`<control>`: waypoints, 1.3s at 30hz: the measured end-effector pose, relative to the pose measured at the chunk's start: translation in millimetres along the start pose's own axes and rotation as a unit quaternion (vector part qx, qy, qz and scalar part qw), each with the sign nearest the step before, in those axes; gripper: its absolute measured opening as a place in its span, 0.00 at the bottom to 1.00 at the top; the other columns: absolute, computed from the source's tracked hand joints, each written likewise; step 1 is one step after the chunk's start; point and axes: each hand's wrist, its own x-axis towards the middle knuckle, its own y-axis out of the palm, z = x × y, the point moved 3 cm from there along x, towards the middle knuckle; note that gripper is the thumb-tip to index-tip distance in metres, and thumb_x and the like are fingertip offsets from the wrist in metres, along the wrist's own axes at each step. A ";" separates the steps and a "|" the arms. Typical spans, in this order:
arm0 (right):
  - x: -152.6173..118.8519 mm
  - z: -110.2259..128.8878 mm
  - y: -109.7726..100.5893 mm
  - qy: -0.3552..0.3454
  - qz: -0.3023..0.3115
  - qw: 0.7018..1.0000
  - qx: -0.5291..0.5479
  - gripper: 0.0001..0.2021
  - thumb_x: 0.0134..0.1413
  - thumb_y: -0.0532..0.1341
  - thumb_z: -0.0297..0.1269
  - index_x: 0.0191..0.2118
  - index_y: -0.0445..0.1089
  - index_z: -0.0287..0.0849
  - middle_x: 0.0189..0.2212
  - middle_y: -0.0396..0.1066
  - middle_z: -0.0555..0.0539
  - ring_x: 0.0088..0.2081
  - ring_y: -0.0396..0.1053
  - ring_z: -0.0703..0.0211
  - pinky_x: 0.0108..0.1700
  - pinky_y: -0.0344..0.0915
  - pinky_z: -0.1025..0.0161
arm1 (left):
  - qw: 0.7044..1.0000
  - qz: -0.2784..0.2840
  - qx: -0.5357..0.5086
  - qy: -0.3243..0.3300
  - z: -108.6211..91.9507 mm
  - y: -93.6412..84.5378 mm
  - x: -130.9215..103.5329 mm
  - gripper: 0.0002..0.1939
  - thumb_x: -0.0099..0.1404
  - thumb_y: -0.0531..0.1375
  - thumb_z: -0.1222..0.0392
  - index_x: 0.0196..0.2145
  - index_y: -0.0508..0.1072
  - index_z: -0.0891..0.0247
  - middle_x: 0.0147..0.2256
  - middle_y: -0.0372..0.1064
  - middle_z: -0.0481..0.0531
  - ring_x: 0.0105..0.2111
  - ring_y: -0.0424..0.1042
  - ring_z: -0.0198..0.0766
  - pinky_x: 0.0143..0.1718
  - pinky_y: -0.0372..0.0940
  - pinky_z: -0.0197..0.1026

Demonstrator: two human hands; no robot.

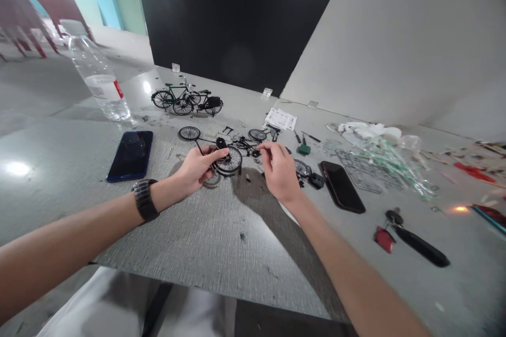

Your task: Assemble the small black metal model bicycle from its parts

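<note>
Between the thumb and fingers of my left hand (196, 168) is part of a black miniature bicycle, with a spoked wheel (229, 161) standing out to the right of the thumb. My right hand (279, 168) is just to the right, its thumb and fingertips pinched together over the small black parts; whatever they hold is too small to make out. Behind the hands lie a black bicycle frame (245, 142) and loose wheels, one of them a wheel (190, 133) at the left. Another wheel (302, 168) rests right of my right hand, beside a black block-shaped part (316, 180).
Two assembled miniature bicycles (169, 96) stand at the back near a water bottle (98, 79). A blue phone (130, 155) lies left, a black phone (342, 185) right. Farther right are keys (415, 242) and clear plastic scraps (395, 160). Small screwdrivers (303, 147) and paper sheets (281, 119) lie behind.
</note>
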 end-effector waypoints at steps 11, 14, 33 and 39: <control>-11.0 36.5 -8.0 0.012 -0.078 0.978 0.196 0.06 0.64 0.62 0.37 0.45 0.72 0.47 0.38 0.76 0.46 0.40 0.75 0.56 0.46 0.73 0.55 | 0.999 0.033 0.016 0.006 7.2 3.6 -3.3 0.15 0.57 0.72 0.55 0.34 0.75 0.67 0.24 0.67 0.43 0.11 0.52 0.20 0.08 0.45 0.30; -12.9 40.4 -8.2 0.022 -0.074 0.972 0.220 0.05 0.62 0.64 0.37 0.43 0.73 0.46 0.38 0.76 0.46 0.40 0.75 0.55 0.45 0.75 0.55 | 0.999 0.048 0.017 0.001 9.1 5.0 -4.5 0.15 0.58 0.72 0.54 0.35 0.75 0.67 0.24 0.67 0.43 0.10 0.53 0.21 0.08 0.45 0.30; -15.2 44.4 -3.7 -0.038 -0.031 0.985 0.165 0.06 0.66 0.62 0.36 0.43 0.77 0.48 0.38 0.80 0.47 0.40 0.77 0.55 0.45 0.74 0.54 | 0.999 0.033 0.009 -0.010 8.1 4.0 -3.0 0.12 0.61 0.70 0.57 0.33 0.73 0.66 0.22 0.64 0.41 0.10 0.53 0.20 0.08 0.44 0.30; -16.4 45.0 -4.5 -0.089 -0.027 0.987 0.130 0.06 0.66 0.62 0.33 0.45 0.75 0.48 0.37 0.79 0.48 0.38 0.74 0.56 0.42 0.72 0.57 | 0.999 0.038 0.015 -0.005 7.5 2.9 -2.1 0.12 0.62 0.70 0.57 0.32 0.72 0.66 0.21 0.60 0.39 0.09 0.52 0.20 0.08 0.43 0.30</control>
